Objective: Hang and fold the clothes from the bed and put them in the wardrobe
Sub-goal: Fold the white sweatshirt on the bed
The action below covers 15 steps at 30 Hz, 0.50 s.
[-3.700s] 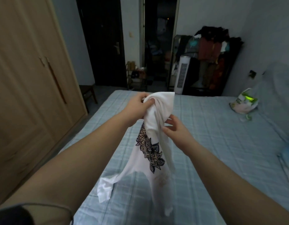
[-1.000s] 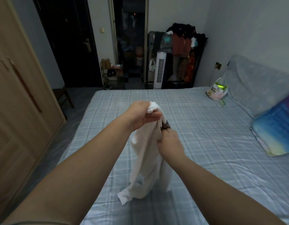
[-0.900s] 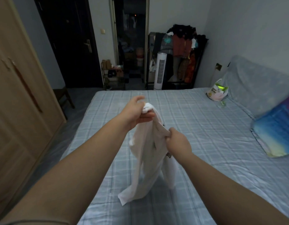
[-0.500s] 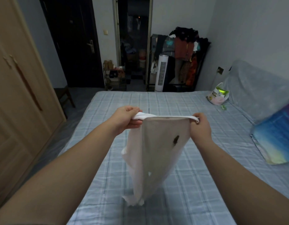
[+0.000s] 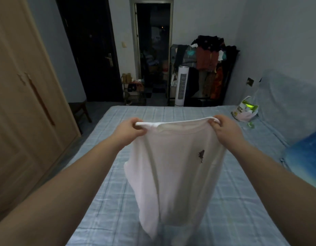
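white t-shirt, blue checked bedsheet, tan wardrobe

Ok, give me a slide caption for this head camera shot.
Left hand and right hand hold a white T-shirt up over the bed.

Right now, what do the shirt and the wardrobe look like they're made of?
Shirt: thin, soft white fabric, probably cotton knit; matte, it hangs limp in loose folds. Wardrobe: pale wood or wood-look laminate, matte; panelled doors, grain too faint to tell which.

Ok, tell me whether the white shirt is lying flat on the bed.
No: the left hand and the right hand grip the white shirt by its top edge, and it hangs over the bed.
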Available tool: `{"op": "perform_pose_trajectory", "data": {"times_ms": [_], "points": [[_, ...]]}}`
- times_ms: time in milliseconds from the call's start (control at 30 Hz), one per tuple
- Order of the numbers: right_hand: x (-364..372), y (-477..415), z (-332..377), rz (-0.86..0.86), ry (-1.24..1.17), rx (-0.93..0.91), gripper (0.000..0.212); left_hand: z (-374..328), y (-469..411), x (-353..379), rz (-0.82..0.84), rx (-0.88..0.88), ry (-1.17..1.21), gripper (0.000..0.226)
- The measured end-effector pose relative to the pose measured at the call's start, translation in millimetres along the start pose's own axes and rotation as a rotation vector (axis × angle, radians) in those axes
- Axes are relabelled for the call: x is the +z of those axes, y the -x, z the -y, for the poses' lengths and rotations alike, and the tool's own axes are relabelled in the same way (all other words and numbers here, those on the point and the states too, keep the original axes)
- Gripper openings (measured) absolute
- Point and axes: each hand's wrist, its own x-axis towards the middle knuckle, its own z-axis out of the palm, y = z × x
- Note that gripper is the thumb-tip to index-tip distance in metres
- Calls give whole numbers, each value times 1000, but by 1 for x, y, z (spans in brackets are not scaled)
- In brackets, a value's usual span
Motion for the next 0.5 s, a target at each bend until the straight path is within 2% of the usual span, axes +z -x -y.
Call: {"op": "perform_pose_trajectory", "data": {"times_ms": [33, 67, 167, 233, 300, 400, 500], "points": [[-7, -5, -4, 26, 10, -20, 19, -6, -1, 8, -68, 9, -52, 6], [-15, -8, -9, 62, 25, -38, 16, -9, -2, 15, -124, 11, -74, 6], [-39, -16, -29, 226, 64, -114, 9, -15, -5, 29, -196, 16, -105, 24], [-52, -21, -44, 354, 100, -168, 15, -21, -3, 32, -208, 31, -167, 29], [-60, -28, -56, 422, 164, -181, 9, -27, -1, 32, -214, 49, -218, 32], [-62, -34, -71, 369, 204, -121, 23, -36, 6, 32, -206, 25, -248, 29], [-60, -29, -85, 252, 88, -44, 28, -46, 14, 19, -100, 57, -422, 15]]}}
